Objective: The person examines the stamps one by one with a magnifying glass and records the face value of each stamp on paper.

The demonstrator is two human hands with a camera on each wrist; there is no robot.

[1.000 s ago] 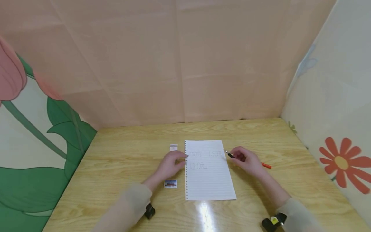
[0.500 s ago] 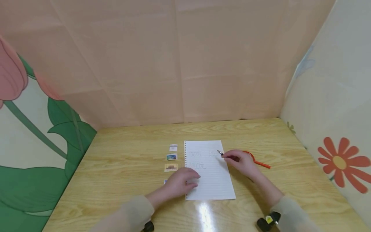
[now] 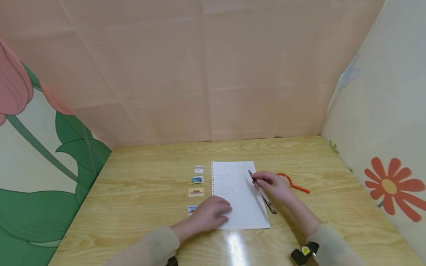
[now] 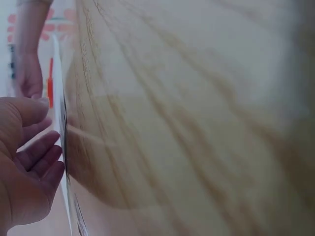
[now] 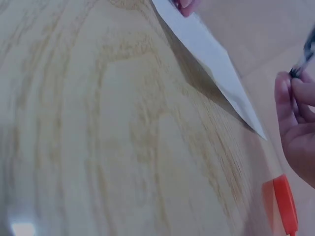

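Note:
In the head view a lined sheet of paper [image 3: 244,208] with punched holes and faint handwriting lies on the table. My left hand [image 3: 213,212] rests at its lower left edge, fingers loosely bent and holding nothing. My right hand [image 3: 273,186] pinches a pen [image 3: 267,200] over the sheet's right side; the pen's tip points up and away, its rear end toward me. In the right wrist view my right hand [image 5: 300,118] grips the pen [image 5: 307,54] between thumb and finger. The left wrist view shows my left hand [image 4: 29,167] beside the sheet, palm visible.
Left of the sheet several small stamp-like pictures stand in a column: a pale one [image 3: 199,169], a blue-green one [image 3: 197,180], a yellow one [image 3: 196,192] and one [image 3: 192,210] partly behind my left hand. A red magnifying glass [image 3: 300,189] lies right of my right hand.
My left hand has moved down along the sheet's left edge, uncovering the middle pictures. My right hand has shifted slightly left, and the pen has swung so its rear end shows toward me.

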